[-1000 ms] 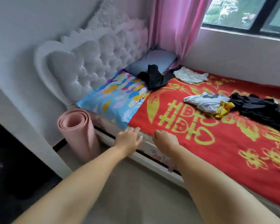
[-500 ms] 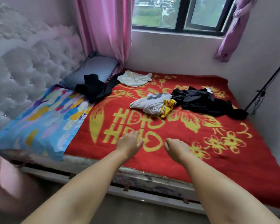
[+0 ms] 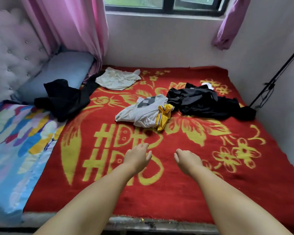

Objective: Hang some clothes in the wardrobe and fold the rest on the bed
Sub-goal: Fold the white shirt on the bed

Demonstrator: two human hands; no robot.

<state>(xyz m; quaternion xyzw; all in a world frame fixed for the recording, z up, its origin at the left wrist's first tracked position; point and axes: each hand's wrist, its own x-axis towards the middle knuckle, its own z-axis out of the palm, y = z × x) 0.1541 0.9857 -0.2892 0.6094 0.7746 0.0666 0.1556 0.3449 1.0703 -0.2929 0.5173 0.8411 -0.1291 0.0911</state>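
Note:
Loose clothes lie scattered on the bed's red and yellow blanket [image 3: 185,192]. A grey-white shirt [image 3: 141,112] lies bunched in the middle, a yellow garment [image 3: 164,116] tucked against its right side. Right of them spreads a black garment [image 3: 209,102]. A white garment [image 3: 117,79] lies at the far side, and another black garment [image 3: 64,97] drapes over the pillows at the left. My left hand [image 3: 137,156] and my right hand [image 3: 187,159] reach out above the blanket, short of the grey-white shirt, fingers loosely curled and holding nothing.
A colourful pillow [image 3: 15,150] and a grey-blue pillow [image 3: 61,72] lie along the tufted headboard [image 3: 10,53] at the left. Pink curtains [image 3: 78,26] hang by the window. A black stand [image 3: 275,77] leans against the right wall. The wardrobe is out of view.
The view has swung right from the bedside and pink rolled mat onto the whole bed. Both hands have moved forward over the blanket toward the clothes.

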